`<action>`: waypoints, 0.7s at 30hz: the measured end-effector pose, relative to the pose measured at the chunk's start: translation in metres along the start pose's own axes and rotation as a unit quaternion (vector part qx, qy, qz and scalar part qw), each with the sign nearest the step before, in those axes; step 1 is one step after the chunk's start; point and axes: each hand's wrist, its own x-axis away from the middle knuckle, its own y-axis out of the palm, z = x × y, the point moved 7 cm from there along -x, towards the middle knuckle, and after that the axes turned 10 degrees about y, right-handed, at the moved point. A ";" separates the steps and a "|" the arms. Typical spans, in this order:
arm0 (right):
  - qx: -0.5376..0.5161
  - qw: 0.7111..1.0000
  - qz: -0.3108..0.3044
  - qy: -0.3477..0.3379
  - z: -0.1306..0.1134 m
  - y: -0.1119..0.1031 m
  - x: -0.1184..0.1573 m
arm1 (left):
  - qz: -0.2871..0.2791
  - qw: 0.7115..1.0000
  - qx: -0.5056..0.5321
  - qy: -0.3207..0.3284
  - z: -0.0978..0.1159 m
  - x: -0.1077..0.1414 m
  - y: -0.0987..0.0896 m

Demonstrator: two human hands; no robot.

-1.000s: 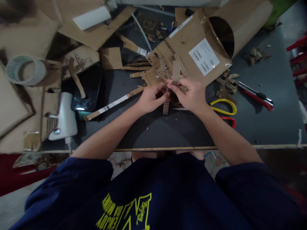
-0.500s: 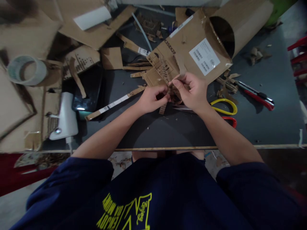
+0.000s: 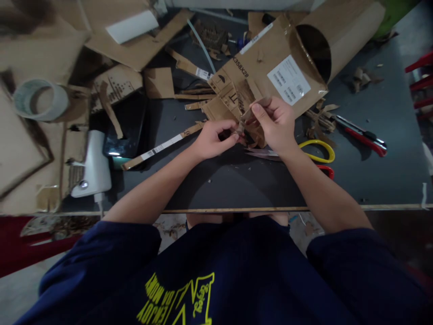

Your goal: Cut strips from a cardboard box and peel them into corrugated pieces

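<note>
Between my two hands is a small torn cardboard piece [image 3: 248, 115]. My left hand [image 3: 218, 139] pinches its lower end between thumb and fingers. Thumb and forefinger of my right hand [image 3: 275, 124] are closed on its upper end. Torn cardboard scraps [image 3: 257, 136] lie just below and behind the fingers. A flattened cardboard box [image 3: 257, 67] with a white label sits beyond my hands. Scissors with yellow and red handles [image 3: 320, 151] rest by my right wrist, their blades partly under it.
A red utility knife [image 3: 365, 135] lies at the right. On the left are a tape roll [image 3: 40, 100], a white device [image 3: 93, 164] with a cable, a black glossy object [image 3: 125, 128] and cardboard sheets [image 3: 20, 140]. A long cardboard strip [image 3: 162, 145] lies beside my left forearm.
My right hand has moved slightly right and up, away from my left hand, and more of the held piece shows. A small ridged strip below my left hand no longer shows.
</note>
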 end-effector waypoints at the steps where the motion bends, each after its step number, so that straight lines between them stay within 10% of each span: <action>1: 0.004 1.000 -0.004 -0.004 -0.002 0.002 0.001 | 0.008 1.000 0.003 -0.002 -0.001 0.000 0.000; 21: 0.146 0.985 -0.035 -0.080 -0.023 0.005 0.014 | 0.054 0.997 -0.048 -0.038 -0.016 0.005 0.000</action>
